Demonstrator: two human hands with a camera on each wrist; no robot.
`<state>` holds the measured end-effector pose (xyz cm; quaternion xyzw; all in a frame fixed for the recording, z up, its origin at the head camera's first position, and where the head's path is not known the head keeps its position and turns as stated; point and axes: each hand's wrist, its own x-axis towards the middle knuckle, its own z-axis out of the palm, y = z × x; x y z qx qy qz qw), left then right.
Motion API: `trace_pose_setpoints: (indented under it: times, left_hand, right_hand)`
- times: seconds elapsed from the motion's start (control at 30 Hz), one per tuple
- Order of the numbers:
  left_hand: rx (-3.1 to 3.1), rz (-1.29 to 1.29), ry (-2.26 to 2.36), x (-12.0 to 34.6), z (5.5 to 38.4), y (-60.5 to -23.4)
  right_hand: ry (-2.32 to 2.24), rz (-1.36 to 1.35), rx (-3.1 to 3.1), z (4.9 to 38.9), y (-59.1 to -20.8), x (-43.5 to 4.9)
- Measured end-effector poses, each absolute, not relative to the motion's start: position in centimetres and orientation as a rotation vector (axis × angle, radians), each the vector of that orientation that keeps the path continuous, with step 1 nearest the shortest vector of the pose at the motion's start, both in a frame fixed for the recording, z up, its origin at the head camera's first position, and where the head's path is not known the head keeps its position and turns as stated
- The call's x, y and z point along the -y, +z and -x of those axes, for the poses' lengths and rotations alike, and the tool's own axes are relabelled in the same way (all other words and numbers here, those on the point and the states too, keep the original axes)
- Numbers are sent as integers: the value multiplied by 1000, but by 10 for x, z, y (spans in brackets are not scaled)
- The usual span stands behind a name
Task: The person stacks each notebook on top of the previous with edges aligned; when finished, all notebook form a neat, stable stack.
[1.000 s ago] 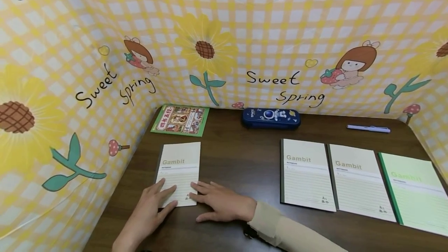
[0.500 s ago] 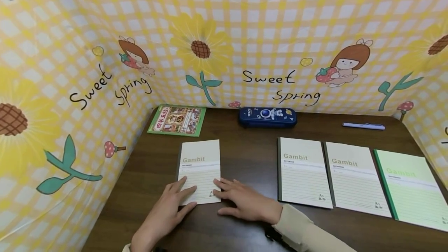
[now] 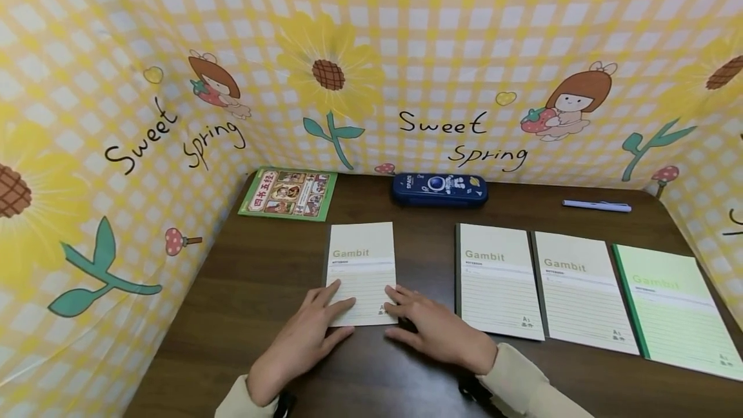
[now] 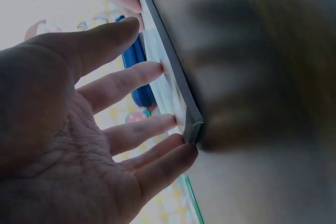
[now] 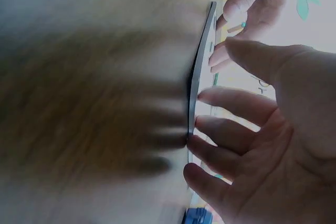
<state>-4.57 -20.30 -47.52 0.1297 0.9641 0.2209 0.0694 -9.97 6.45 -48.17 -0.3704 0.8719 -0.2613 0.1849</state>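
A white Gambit notebook (image 3: 362,244) with a dark spine lies flat on the dark wooden table (image 3: 232,302) in front of me. My left hand (image 3: 304,334) touches its lower left part with spread, fairly straight fingers. On the opposite side, the fingertips of my right hand (image 3: 438,328) rest on the lower right edge. Both wrist views show the fingertips against the edges and top of the notebook (image 4: 170,51), with neither hand curled round it.
Two more white notebooks (image 3: 499,289) (image 3: 583,295) and a green one (image 3: 667,269) lie in a row at right. Farther back are a green picture book (image 3: 288,194), a navy pencil case (image 3: 439,190) and a lilac pen (image 3: 596,206). A yellow checked cloth (image 3: 371,50) surrounds the table.
Both hands have slid the notebook to the right across the table, away from below the green picture book and towards the row of notebooks. The head view has shifted slightly.
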Motion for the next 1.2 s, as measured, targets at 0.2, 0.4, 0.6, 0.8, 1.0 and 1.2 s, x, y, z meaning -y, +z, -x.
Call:
trace_pose_setpoints:
  times: [0.2, 0.4, 0.6, 0.8, 1.0, 1.2]
  left_hand:
    - [-2862, -487, 699, 189, 52, -478]
    - [-2826, -501, 782, 186, 54, -480]
    - [-2839, -329, 1008, 187, 56, -481]
    - [-2774, 19, 1303, 186, 58, -481]
    - [-2673, 169, 1462, 184, 58, -475]
    - [-2504, 265, 1677, 185, 58, -473]
  right_hand:
    - [-794, 951, -2525, 100, -480, -76]
    - [-839, 917, -2543, 101, -481, -82]
    - [-1004, 851, -2547, 98, -485, -83]
    - [-1383, 530, -2435, 95, -484, -82]
    - [-1651, 254, -2216, 95, -479, -84]
    - [-1883, 9, -1926, 96, -476, -82]
